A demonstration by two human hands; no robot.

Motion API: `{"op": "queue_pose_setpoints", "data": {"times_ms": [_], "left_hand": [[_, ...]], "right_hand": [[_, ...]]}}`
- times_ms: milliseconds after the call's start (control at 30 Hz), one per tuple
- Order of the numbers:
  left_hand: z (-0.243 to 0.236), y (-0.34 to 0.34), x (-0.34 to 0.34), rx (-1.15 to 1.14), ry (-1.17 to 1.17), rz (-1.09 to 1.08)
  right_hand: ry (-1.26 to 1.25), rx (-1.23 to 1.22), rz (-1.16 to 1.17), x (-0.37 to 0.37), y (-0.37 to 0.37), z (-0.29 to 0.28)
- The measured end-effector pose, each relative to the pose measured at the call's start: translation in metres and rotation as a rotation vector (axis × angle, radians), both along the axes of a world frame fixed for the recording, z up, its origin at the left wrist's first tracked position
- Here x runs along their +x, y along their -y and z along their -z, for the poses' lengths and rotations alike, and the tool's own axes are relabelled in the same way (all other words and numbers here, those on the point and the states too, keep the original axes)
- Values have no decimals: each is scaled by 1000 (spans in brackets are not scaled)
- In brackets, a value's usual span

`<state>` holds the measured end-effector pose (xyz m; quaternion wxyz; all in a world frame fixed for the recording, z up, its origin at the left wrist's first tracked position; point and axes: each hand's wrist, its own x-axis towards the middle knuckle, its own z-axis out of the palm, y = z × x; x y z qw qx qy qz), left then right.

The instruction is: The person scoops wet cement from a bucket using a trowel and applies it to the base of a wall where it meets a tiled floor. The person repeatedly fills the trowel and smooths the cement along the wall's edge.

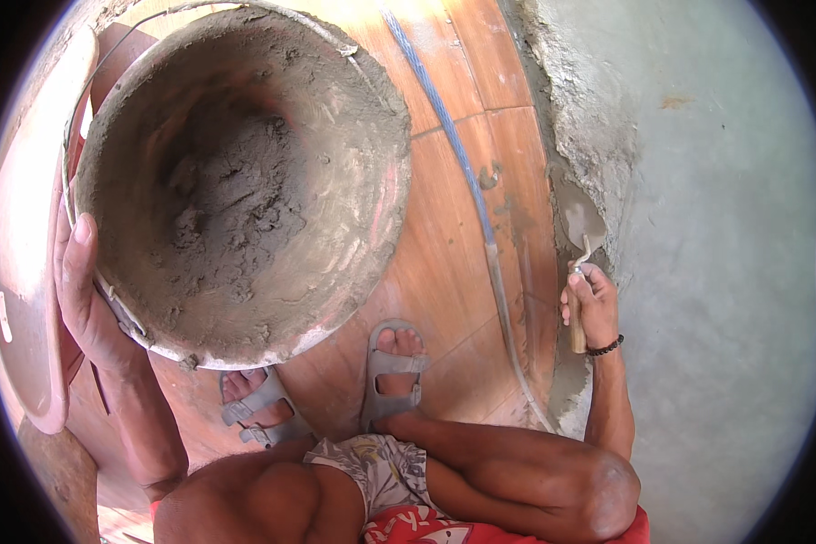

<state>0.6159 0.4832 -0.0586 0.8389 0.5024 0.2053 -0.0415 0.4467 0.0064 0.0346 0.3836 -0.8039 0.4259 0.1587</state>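
Observation:
A round bucket (372, 227), crusted with grey mortar, takes up the upper left, its mouth facing me. My left hand (86, 299) is closed on the bucket's left side, thumb up along the rim and the other fingers partly hidden. Wet grey mortar (245, 199) lies inside it. A wire handle (195, 7) loops round the rim. At the right, my right hand (598, 308) is closed round the wooden handle of a small trowel (578, 335). The trowel's blade lies against wet mortar in the strip where the tiles meet the wall.
A smooth grey wall (716, 272) with a rough lower edge (585, 91) fills the right. A blue and grey hose (462, 154) crosses the wood-look tiles (453, 263). A large pale basin (27, 236) stands at far left. My sandalled feet (394, 363) are below the bucket.

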Motion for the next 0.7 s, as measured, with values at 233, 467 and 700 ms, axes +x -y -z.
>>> {"op": "queue_pose_setpoints", "data": {"times_ms": [233,467,700], "left_hand": [[-16,14,5,218,167,89],[-9,6,-2,159,55,39],[-19,25,3,206,108,22]], "right_hand": [[102,80,115,-1,9,-35],[118,-67,9,-34,5,-55],[-196,-33,-108,-65,8,-17]]}}
